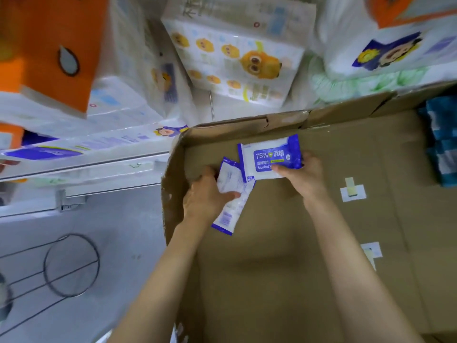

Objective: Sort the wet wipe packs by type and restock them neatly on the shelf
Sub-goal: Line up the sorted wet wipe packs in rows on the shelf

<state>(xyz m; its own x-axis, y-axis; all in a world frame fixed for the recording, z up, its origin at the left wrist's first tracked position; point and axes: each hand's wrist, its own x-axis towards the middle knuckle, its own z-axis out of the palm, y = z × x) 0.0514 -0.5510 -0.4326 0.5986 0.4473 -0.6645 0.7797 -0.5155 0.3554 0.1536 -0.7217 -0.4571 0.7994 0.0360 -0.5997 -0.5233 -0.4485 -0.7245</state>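
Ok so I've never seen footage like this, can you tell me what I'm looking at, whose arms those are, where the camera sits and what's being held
There is no machine here. The two bare arms belong to a person, and the single picture comes from a wide-angle camera worn on that person's head, looking forward and down, which is why the edges bend.

The hands are inside a large open cardboard box. The right hand holds a white and blue wet wipe pack, face up, printed with 75% and the word Alcohol. The left hand grips a second pack in the same colours, showing its back side with a barcode, so I cannot read its type.

Beyond the box, on the left, is a white shelf with large wrapped packages stacked on it and around it. Something blue and white sits at the box's far right corner, too blurred to name.
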